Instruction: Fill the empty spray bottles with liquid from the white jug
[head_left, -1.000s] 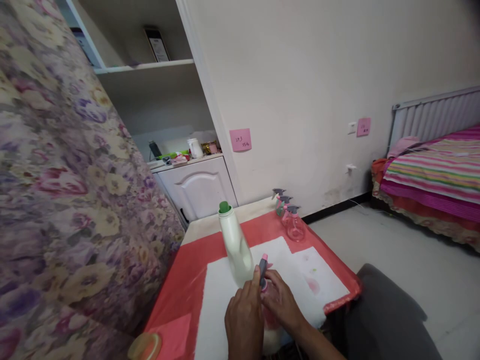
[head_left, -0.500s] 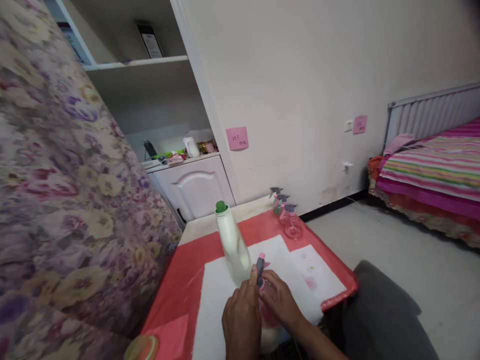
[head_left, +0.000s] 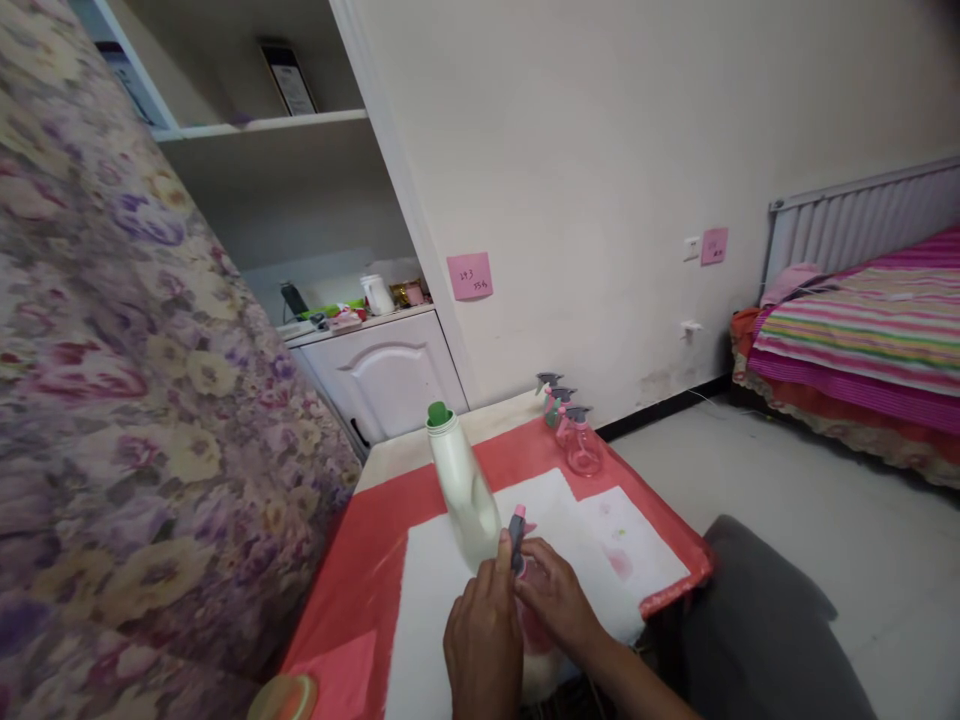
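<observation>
Close to me, at the near side of the table, a spray bottle (head_left: 534, 632) with a see-through pink body is held between both hands. Its spray head (head_left: 517, 535) is dark grey with a pink nozzle and pink trigger. My left hand (head_left: 486, 632) is closed around the head from the left, thumb along its back. From the right, my right hand (head_left: 559, 600) grips around the neck and upper body, fingers curled. Much of the bottle is hidden by the hands. Just beyond them stands a tall pale-green jug (head_left: 463, 490) with a green piece in its open mouth.
White sheets (head_left: 427, 590) lie on the red-covered table (head_left: 360, 545). Several more spray bottles (head_left: 583, 450) stand at the far right corner. A round-lidded container (head_left: 283, 697) is at the near left. A floral curtain (head_left: 150, 400) hangs left; a dark grey seat (head_left: 757, 620) is right.
The whole view has shifted very slightly. Both hands keep their hold on the spray bottle, with almost no visible movement.
</observation>
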